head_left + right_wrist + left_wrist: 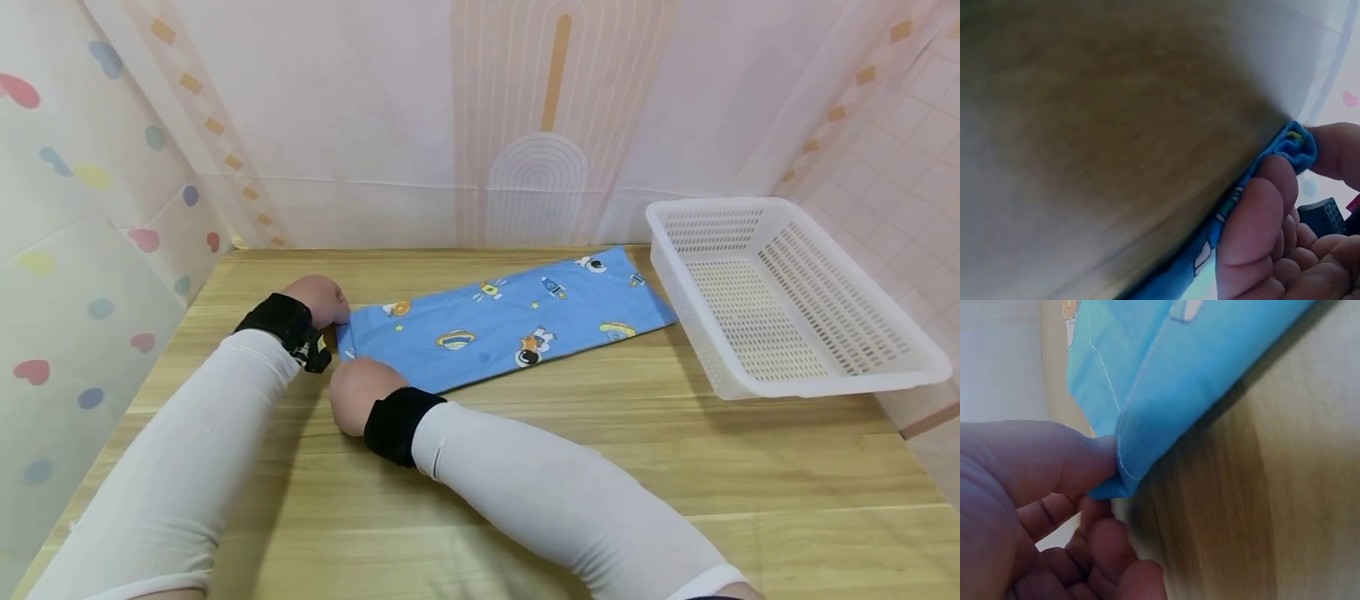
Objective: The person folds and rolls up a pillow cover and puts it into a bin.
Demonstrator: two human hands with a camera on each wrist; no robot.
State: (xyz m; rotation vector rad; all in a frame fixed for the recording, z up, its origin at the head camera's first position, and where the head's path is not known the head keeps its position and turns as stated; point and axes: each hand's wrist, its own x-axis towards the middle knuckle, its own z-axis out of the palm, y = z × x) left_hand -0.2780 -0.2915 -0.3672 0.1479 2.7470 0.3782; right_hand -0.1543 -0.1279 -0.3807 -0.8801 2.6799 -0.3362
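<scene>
A blue cloth (pixel 480 333) printed with astronauts, rockets and planets lies as a long folded strip on the wooden table. At its left end my left hand (pixel 318 300) pinches the far corner; in the left wrist view the thumb (pixel 1066 456) presses on the stitched hem, with fingers beneath. My right hand (pixel 363 392) holds the near corner of that same end. The right wrist view shows the cloth's edge (pixel 1294 150) bunched between thumb and fingers. From the head view, the fingertips of the right hand are hidden.
A white perforated plastic basket (pixel 795 300) stands at the right, next to the cloth's far end. Patterned sheets (pixel 360 108) hang behind the wooden table (pixel 450 533) and at its sides. Each wrist wears a black strap.
</scene>
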